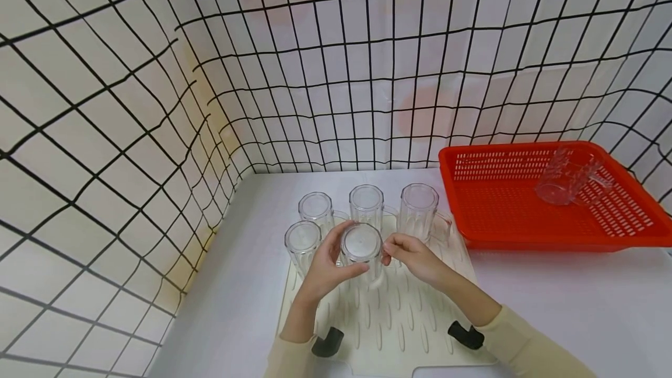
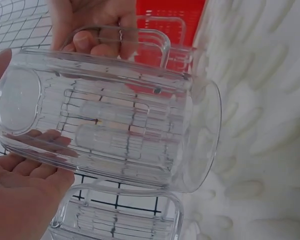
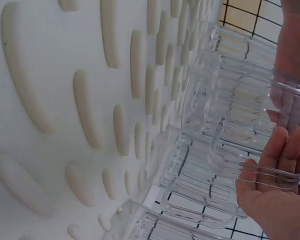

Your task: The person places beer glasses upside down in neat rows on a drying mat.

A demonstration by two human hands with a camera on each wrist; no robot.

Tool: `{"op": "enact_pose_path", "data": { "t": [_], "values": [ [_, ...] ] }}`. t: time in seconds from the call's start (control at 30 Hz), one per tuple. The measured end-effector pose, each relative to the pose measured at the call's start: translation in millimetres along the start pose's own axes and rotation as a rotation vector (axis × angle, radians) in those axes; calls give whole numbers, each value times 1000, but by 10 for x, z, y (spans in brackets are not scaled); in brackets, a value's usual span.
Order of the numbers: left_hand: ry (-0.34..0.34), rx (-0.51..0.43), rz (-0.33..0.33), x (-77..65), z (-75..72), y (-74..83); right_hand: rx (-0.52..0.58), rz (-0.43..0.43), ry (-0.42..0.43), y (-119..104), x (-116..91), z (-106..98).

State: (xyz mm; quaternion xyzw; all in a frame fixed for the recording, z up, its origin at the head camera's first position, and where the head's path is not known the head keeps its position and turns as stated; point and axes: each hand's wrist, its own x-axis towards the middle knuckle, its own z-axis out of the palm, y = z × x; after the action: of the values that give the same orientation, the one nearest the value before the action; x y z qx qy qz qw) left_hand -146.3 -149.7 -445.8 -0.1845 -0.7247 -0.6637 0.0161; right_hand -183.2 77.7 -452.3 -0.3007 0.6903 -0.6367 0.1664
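A clear glass mug (image 1: 362, 242) is held upside down above or on the cream ridged mat (image 1: 394, 331); whether its rim touches the mat I cannot tell. Around the mug's side near its base curve the fingers and thumb of my left hand (image 1: 324, 270). My right hand (image 1: 417, 256) grips the mug's handle (image 3: 222, 160) with curled fingers. Other upturned mugs stand close by: one mug (image 1: 303, 239) beside my left hand, and behind it a row with a left mug (image 1: 315, 207), a middle mug (image 1: 366, 200) and a right mug (image 1: 418, 209).
A red perforated basket (image 1: 551, 242) stands at the right, with one clear mug (image 1: 557, 186) lying tilted inside. Black wire grid (image 1: 367, 80) rises at the back and left of the white table (image 1: 220, 302).
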Motion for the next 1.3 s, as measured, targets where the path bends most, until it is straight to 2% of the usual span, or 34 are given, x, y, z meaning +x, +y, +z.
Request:
{"op": "enact_pose_path", "data": {
  "t": [0.23, 0.5, 0.63, 0.73, 0.93, 1.3],
  "values": [
    [35, 24, -30, 40, 28, -12, -13, 5, 18, 75, 55, -10],
    [73, 54, 10, 84, 82, 2, -3, 28, 44, 189, 109, -14],
    [101, 85, -14, 92, 107, 35, -14, 49, 56, 212, 132, -28],
    [120, 104, -31, 98, 127, 67, -38, 54, 62, 225, 150, -53],
    [135, 109, -22, 107, 156, 89, -94, 42, 50, 242, 159, -103],
    [134, 122, -18, 93, 173, 77, -192, 112, 103, 184, 61, -189]
  ]
}}
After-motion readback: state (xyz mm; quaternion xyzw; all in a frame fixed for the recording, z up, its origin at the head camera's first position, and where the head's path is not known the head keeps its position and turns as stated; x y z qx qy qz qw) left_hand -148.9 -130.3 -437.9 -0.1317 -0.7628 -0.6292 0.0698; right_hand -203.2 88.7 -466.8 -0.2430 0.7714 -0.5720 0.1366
